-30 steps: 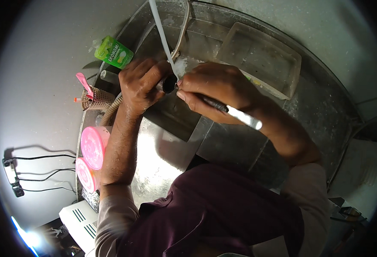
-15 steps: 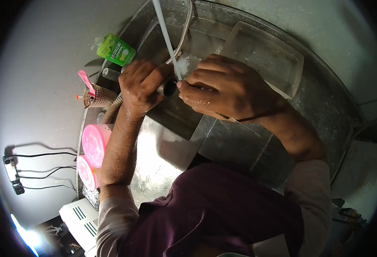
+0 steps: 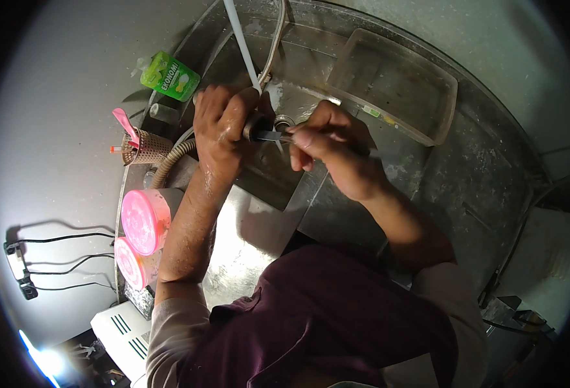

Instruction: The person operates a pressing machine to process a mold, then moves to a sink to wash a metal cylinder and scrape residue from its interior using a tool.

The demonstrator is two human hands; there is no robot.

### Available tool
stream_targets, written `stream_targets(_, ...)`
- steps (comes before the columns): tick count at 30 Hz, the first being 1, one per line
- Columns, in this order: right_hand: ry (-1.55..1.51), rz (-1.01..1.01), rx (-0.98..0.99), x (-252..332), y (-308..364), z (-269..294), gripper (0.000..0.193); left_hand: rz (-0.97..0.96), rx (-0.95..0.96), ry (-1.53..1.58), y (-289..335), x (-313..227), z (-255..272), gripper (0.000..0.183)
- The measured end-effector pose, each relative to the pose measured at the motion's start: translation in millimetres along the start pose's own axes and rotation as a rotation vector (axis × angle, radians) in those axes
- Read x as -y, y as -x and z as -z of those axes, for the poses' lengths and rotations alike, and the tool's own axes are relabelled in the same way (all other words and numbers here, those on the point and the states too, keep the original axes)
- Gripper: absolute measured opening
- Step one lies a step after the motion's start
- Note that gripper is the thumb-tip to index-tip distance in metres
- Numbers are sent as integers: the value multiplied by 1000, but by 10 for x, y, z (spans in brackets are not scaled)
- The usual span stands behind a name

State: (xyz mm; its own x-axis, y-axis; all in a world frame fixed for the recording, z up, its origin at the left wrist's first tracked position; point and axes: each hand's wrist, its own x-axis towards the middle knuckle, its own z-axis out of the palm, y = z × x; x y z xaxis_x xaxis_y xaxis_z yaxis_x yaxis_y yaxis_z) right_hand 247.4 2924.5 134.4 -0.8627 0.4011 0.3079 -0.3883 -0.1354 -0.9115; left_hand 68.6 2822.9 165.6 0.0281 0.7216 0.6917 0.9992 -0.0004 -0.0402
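Observation:
Over the sink basin (image 3: 265, 178), my left hand (image 3: 219, 129) is wrapped round a short, dark metal cylinder (image 3: 252, 125) whose round open mouth faces right. My right hand (image 3: 340, 149) pinches a thin, flat metal tool (image 3: 272, 136) between thumb and fingers. The tool's flat end reaches into the cylinder's mouth; how deep it goes is hidden. Both hands and the left forearm look wet. Just behind the hands, a white pipe (image 3: 241, 42) slants down toward the sink drain (image 3: 284, 121).
A clear rectangular tub (image 3: 427, 129) stands at the back right. Along the left edge are a green pouch (image 3: 170, 76), a perforated basket (image 3: 149, 147) with a pink-handled utensil, a ribbed hose (image 3: 168, 165) and two pink-lidded containers (image 3: 139, 222). A power strip (image 3: 20, 262) hangs on the wall.
My right hand has turned and drawn back to the right, bringing the tool's flat end into the cylinder's mouth. My left hand has shifted slightly right with the cylinder.

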Motion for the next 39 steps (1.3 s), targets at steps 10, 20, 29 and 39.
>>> stream_targets(10,-397,10,-158,120,58,52,16,119,-107,304,147,28,92,37)
stream_targets(20,-272,114,-77,364,137,54,22,-29,-206,542,118,-30,104,31)
stream_targets(29,-14,268,-108,507,197,76,27,46,-275,366,-16,-160,190,23)
stream_targets(39,-184,316,-126,546,179,202,24,226,-261,395,-55,-242,249,20)
